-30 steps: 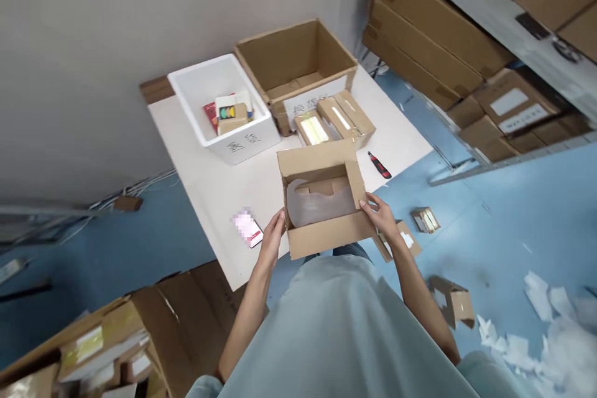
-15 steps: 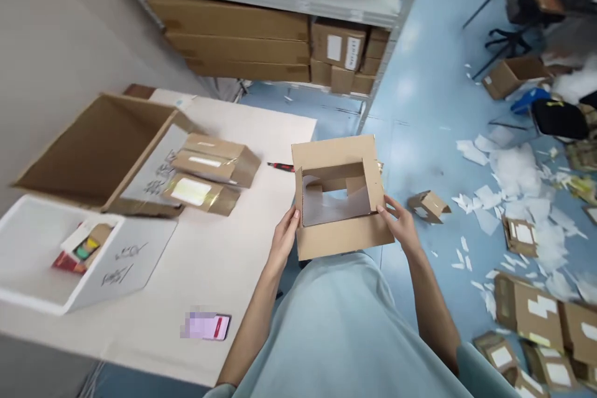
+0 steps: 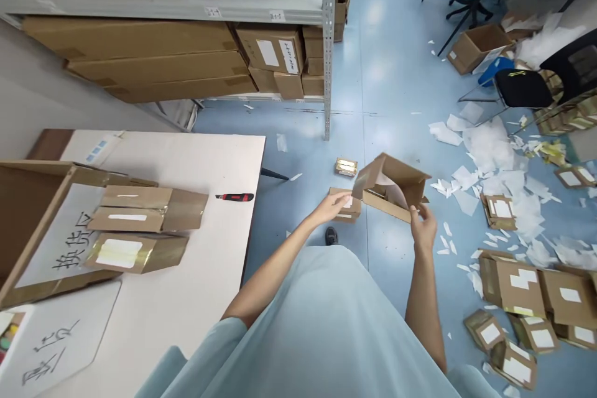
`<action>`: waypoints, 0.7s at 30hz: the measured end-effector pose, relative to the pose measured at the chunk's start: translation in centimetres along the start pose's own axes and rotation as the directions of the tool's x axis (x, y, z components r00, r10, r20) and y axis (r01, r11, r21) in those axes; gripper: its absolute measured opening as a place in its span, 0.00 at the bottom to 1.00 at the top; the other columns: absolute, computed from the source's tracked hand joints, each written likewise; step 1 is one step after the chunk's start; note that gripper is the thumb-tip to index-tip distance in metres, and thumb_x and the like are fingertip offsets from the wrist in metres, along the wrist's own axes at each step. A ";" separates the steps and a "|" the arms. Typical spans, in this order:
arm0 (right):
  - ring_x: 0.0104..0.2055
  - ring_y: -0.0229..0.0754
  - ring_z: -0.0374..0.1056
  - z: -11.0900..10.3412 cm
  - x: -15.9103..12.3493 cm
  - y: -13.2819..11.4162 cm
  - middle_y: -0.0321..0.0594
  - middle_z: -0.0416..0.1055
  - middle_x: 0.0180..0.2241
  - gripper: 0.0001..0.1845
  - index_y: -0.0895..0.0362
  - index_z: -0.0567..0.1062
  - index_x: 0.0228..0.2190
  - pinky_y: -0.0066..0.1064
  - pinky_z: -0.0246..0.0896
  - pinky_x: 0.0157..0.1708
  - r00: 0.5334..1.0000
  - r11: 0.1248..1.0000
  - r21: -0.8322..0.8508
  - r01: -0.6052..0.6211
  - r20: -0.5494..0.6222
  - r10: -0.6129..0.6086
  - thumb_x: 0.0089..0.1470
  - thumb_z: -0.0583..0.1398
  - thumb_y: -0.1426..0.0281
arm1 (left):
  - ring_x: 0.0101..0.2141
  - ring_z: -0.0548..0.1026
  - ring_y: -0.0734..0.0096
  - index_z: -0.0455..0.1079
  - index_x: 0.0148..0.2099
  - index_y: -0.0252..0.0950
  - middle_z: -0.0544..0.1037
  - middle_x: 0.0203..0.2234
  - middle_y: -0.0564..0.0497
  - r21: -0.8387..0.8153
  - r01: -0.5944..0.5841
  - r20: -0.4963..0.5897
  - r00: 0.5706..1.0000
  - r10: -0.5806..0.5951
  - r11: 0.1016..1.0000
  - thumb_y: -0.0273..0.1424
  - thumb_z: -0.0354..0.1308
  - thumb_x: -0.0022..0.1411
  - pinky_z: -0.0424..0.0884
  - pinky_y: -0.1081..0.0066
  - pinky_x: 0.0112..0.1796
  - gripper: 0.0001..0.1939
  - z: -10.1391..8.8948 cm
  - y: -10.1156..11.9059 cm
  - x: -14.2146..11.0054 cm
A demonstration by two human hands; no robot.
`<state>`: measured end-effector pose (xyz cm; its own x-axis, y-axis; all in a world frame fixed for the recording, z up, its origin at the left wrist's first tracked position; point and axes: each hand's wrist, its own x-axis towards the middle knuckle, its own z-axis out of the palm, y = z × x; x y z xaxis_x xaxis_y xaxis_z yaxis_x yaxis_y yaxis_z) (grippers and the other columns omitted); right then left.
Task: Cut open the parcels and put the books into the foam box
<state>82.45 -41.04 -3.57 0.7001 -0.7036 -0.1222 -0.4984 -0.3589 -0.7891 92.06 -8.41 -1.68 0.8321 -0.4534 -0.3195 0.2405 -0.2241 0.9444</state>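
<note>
A cardboard box (image 3: 389, 205) with its flaps spread hangs over the blue floor, tilted, its opening partly in view and a pale sheet curving inside it. At its left corner, my left hand (image 3: 332, 208) pinches the edge with the fingertips. My right hand (image 3: 423, 230) grips the lower right edge, thumb and fingers closed on the cardboard. Below the left hand a small carton (image 3: 347, 210) lies on the floor, partly covered by that hand. A second small carton (image 3: 346, 166) lies just beyond it.
On the white table (image 3: 209, 317) at left are a red and black box cutter (image 3: 236, 197), taped cartons (image 3: 140, 208) and a large open box (image 3: 28, 217). Metal shelving (image 3: 327, 62) stands ahead. Paper scraps (image 3: 489, 143) and parcels (image 3: 517, 280) litter the floor at right.
The box has moved right, away from the table, and tipped in my hands. My view has turned to the right, and more floor shows beneath the box.
</note>
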 end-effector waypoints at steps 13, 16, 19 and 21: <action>0.60 0.65 0.82 21.8 -9.0 -9.4 0.62 0.85 0.55 0.42 0.56 0.86 0.48 0.60 0.74 0.66 0.480 0.935 0.094 0.343 0.838 -0.260 0.57 0.59 0.32 | 0.62 0.83 0.42 0.85 0.56 0.39 0.87 0.57 0.37 -0.429 0.121 -0.577 0.726 -0.375 0.895 0.61 0.71 0.61 0.71 0.44 0.69 0.35 -8.8 -8.7 -16.7; 0.62 0.63 0.81 26.8 -13.5 -13.5 0.59 0.85 0.57 0.38 0.55 0.85 0.51 0.60 0.72 0.68 0.285 0.872 0.160 0.463 0.905 -0.317 0.62 0.59 0.36 | 0.62 0.83 0.41 0.84 0.56 0.39 0.88 0.56 0.37 -0.489 0.016 -0.701 0.589 -0.403 0.872 0.63 0.72 0.59 0.71 0.43 0.69 0.37 -10.4 -10.2 -22.2; 0.63 0.64 0.80 31.0 -19.3 -17.4 0.59 0.84 0.58 0.35 0.56 0.83 0.53 0.61 0.71 0.68 0.110 0.803 0.253 0.539 0.924 -0.365 0.65 0.58 0.41 | 0.62 0.82 0.41 0.84 0.56 0.39 0.87 0.57 0.37 -0.536 -0.096 -0.772 0.457 -0.441 0.839 0.62 0.73 0.58 0.69 0.44 0.71 0.37 -11.9 -11.8 -27.8; 0.62 0.64 0.81 33.4 -23.6 -19.6 0.60 0.84 0.58 0.34 0.56 0.83 0.53 0.60 0.71 0.68 0.000 0.757 0.314 0.573 0.924 -0.383 0.65 0.59 0.42 | 0.63 0.82 0.41 0.84 0.56 0.39 0.87 0.57 0.37 -0.555 -0.161 -0.800 0.373 -0.470 0.816 0.60 0.74 0.58 0.69 0.44 0.71 0.36 -12.8 -13.0 -31.4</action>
<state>92.82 3.06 -5.28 0.6633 0.7042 -0.2532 0.1844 -0.4817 -0.8567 69.16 19.78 -2.93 0.5970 0.6263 -0.5013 0.3395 0.3689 0.8652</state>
